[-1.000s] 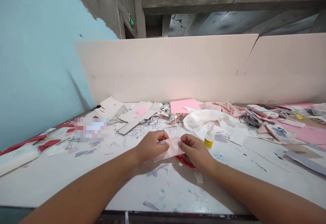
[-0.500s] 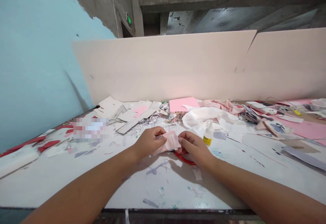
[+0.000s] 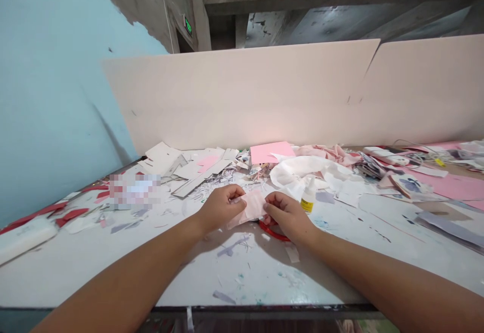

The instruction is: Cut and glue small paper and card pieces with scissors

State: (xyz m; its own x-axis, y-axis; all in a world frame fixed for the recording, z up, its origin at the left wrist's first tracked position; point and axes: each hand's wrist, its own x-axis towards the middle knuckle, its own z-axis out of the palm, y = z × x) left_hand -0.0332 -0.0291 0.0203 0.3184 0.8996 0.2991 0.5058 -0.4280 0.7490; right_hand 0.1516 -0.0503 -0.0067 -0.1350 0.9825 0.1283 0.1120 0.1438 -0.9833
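Note:
Between my two hands is a small pale pink piece [image 3: 252, 207], thin and creased like cloth or soft paper. My left hand [image 3: 223, 206] pinches its left side between thumb and fingers. On the right side, my right hand [image 3: 286, 216] is closed on its edge with thumb and forefinger. Red-handled scissors or a similar tool [image 3: 273, 233] lie on the table under my right hand, mostly hidden, only the red loop showing. Just beyond that hand stands a small white bottle with a yellow label [image 3: 307, 199].
White and grey card strips [image 3: 204, 174] and shredded scraps pile up at the back. A pink sheet [image 3: 272, 152] leans there beside crumpled white cloth [image 3: 317, 171]. Red scraps [image 3: 71, 216] lie left; a white power strip [image 3: 385, 155] is at the right. A pale partition [image 3: 242, 101] closes off the back.
The view has shifted slightly. The pink piece is turned a little and looks flatter between my fingers; both hands keep their grip.

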